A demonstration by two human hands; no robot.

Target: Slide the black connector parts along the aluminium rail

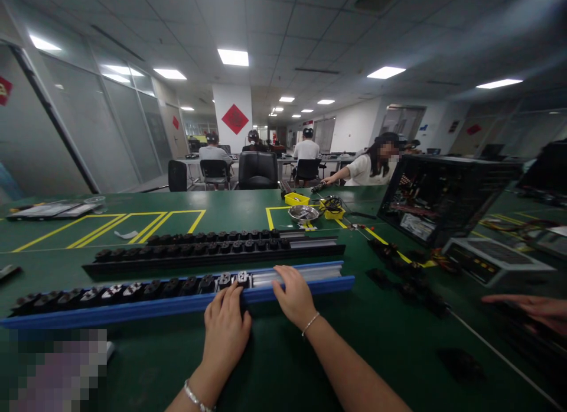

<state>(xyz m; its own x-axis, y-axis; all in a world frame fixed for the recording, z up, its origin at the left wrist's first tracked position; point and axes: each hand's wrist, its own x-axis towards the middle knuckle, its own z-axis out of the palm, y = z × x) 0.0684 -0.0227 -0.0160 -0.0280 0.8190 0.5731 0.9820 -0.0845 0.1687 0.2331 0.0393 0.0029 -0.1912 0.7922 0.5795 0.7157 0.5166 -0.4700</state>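
Note:
A long blue rail (177, 303) lies across the green table in front of me, its left and middle filled with a row of black socket modules (172, 288). The two rightmost modules (234, 278) look lighter and silvery. My left hand (228, 326) curls its fingers over the rail's near wall, tips touching these modules, thumb apart on the outer side. Farther right, my right hand (295, 294) grips the rail by its near wall, with fingers reaching into the bare silvery channel (319, 273). Its thumb lies left of the fingers.
Behind the blue rail lie black rails (316, 250) with sockets. A metal bowl (303, 214) and yellow trays (296, 198) stand farther back. At right are an open computer case (438, 199), a power supply (496, 261) and another person's hand (527, 308). A co-worker (372, 164) sits beyond the table.

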